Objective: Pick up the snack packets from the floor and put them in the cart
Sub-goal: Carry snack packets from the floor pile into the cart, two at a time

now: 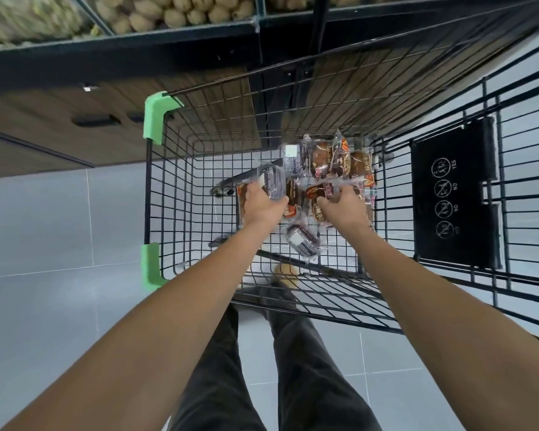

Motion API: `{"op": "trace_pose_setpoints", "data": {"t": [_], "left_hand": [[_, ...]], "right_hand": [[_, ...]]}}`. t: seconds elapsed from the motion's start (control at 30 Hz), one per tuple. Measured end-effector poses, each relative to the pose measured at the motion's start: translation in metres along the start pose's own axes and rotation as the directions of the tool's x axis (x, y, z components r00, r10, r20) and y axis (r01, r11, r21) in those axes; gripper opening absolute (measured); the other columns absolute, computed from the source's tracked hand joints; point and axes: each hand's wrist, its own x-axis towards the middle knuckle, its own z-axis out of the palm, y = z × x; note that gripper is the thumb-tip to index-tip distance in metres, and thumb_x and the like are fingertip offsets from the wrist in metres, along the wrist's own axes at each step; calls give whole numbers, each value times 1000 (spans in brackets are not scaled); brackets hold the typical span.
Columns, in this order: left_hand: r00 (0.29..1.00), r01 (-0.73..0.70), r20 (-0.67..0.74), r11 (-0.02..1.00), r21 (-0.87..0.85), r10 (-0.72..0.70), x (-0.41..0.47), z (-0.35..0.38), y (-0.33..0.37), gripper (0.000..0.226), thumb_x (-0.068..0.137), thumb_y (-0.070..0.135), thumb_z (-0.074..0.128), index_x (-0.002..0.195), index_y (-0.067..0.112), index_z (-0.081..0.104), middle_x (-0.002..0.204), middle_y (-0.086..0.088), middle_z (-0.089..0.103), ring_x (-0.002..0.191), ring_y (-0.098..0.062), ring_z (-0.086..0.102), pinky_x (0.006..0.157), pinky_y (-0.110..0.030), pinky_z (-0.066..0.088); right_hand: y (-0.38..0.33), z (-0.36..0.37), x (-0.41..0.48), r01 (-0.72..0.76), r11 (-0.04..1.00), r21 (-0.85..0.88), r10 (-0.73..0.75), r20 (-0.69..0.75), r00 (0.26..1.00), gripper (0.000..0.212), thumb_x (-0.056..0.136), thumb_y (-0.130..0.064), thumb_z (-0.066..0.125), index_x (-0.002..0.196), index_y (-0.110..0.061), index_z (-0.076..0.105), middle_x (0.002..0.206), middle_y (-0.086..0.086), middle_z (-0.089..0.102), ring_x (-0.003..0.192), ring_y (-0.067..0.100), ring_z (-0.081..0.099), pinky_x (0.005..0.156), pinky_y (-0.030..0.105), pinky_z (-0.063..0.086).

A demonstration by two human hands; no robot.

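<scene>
Both my arms reach down into a black wire shopping cart (168, 194) with green corner guards. My left hand (260, 205) grips a dark purple snack packet (274, 181) low inside the basket. My right hand (344, 206) holds a clear packet of brown pastries (324, 189) beside it. Several more snack packets (327, 157) lie heaped on the cart floor beyond my hands. One purple packet (302, 241) lies nearer me, below my wrists.
A black folded child seat flap (455, 197) with pictograms closes the cart's right end. Produce shelving (143, 14) runs along the top. Wooden cabinets (59, 119) stand on the left. Grey floor tiles (38, 244) surround the cart, and my legs (262, 368) stand against its near side.
</scene>
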Motion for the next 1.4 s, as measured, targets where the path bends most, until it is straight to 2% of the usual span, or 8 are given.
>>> {"op": "trace_pose_setpoints", "data": {"t": [0.17,0.27,0.33,0.43,0.6,0.77,1.1,1.4], "left_hand": [[992,-126,-31,990,-68,124,-31,-51,8,30,90,11,60,118,16,49,100,10,53,85,-7,59,71,-21,50],[982,-185,-61,974,-129,178,-48,-89,1,31,91,14,59,119,19,47,116,-1,58,104,-27,60,90,-41,50],[978,-201,-98,963,-177,186,-55,-112,-4,51,91,15,60,137,14,40,137,-5,50,120,-22,52,103,-40,44],[962,-220,-214,943,-251,168,-69,-162,-22,59,89,18,62,142,14,35,137,0,48,119,-18,51,103,-38,43],[926,-230,-366,906,-356,91,-94,-250,-72,59,90,20,61,143,14,34,138,-1,46,122,-17,46,104,-33,39],[889,-214,-458,877,-431,-9,-120,-338,-144,65,90,19,63,144,7,32,146,-7,39,128,-22,44,103,-28,36],[805,-170,-574,868,-466,-150,-179,-501,-310,68,90,27,61,146,7,29,150,-8,35,136,-22,38,111,-32,31],[631,-228,-679,747,-624,-375,-228,-601,-433,61,90,22,61,143,9,34,145,-7,41,129,-22,45,106,-28,35]], "right_hand": [[-43,8,-23,127,991,49,-129,56,990,51,93,-17,58,140,-11,38,117,10,59,62,7,52,53,21,48],[-81,21,-45,224,974,35,-227,81,971,54,93,-18,59,142,-12,37,123,0,56,81,9,60,65,21,53],[-104,31,-60,279,960,33,-281,93,955,51,92,-18,60,139,-11,40,118,-3,57,88,6,56,62,13,45],[-144,58,-88,377,925,37,-378,145,914,44,94,-17,58,135,-9,45,108,-2,55,94,10,55,64,10,41],[-216,121,-137,517,856,27,-504,270,820,39,91,-13,57,129,-8,50,103,3,61,91,11,56,64,4,40],[-284,201,-199,664,748,0,-610,392,688,35,86,-10,59,121,-6,56,86,-4,59,82,9,55,81,24,41],[-374,392,-342,808,589,-22,-639,599,482,32,88,-18,59,119,-11,58,101,7,66,96,22,63,89,33,49],[-417,530,-457,873,486,48,-591,754,288,36,87,-14,57,123,-7,54,92,4,57,84,17,57,65,22,42]]}}
